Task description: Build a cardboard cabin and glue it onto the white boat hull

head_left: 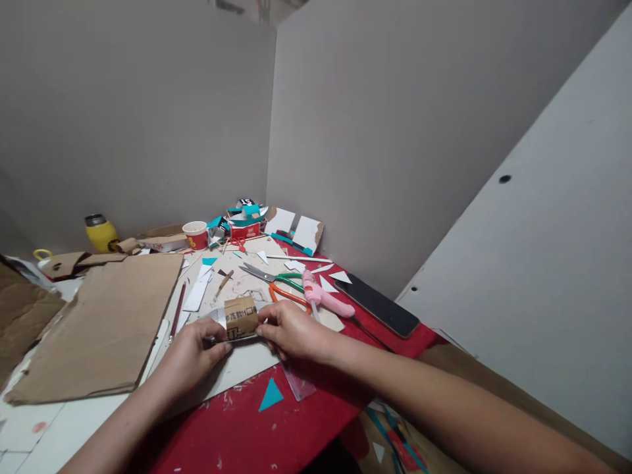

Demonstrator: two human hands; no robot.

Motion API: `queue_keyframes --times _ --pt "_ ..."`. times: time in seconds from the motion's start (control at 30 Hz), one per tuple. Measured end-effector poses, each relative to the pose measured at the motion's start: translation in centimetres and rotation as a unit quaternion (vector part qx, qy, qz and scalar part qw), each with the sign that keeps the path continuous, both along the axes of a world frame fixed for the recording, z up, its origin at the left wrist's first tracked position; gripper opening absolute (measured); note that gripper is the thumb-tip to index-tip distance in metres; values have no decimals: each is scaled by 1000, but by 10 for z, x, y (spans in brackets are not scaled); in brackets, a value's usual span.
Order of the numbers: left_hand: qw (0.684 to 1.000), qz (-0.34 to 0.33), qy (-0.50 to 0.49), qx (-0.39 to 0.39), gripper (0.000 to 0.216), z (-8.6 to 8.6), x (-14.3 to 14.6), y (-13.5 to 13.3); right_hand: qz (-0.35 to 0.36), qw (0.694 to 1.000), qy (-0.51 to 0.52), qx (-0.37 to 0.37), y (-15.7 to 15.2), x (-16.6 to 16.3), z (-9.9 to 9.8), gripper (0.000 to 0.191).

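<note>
Left hand [200, 345] and right hand [286, 329] are pinching the curved brown piece [241, 316] at its 9 and 3 o'clock ends, both nearly closed. Piece is sitting over the tabletop [207, 441]; contact beneath, cannot tell. From it, pencil [178, 313] is lying at 9 o'clock, phone [378, 299] at 3, blue triangle [271, 396] at 5.

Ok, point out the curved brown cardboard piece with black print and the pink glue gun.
Curved brown cardboard piece with black print [241, 316]: head view, its printed face.
Pink glue gun [322, 297]: head view, where handle meets body.
</note>
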State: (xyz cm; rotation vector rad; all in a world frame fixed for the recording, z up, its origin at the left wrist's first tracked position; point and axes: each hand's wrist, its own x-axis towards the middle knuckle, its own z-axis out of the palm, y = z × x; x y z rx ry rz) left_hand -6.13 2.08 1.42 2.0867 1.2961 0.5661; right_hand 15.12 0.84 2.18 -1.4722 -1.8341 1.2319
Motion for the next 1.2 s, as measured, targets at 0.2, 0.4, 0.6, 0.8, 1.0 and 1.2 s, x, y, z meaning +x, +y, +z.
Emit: queue_keyframes --times 0.2,0.4,0.6,0.8,1.0,1.2 --pt "999 -35 7 14 16 -2 -3 2 0 1000 -24 0 1 -2 2 24" --pt "999 -12 17 25 9 0 -3 1 -3 998 -59 -4 1 -4 12 23" --pt "999 -25 -20 32 9 0 -3 2 -26 998 -61 9 2 -6 16 23" --pt "996 -61 -51 37 15 -1 -1 3 -22 999 -45 -7 1 -5 10 20" --pt "996 -15 -85 25 18 12 -12 9 -59 993 48 92 -22 7 27 15" --pt "984 42 -163 -60 22 46 -35 12 -188 950 196 153 -22 32 68 9"
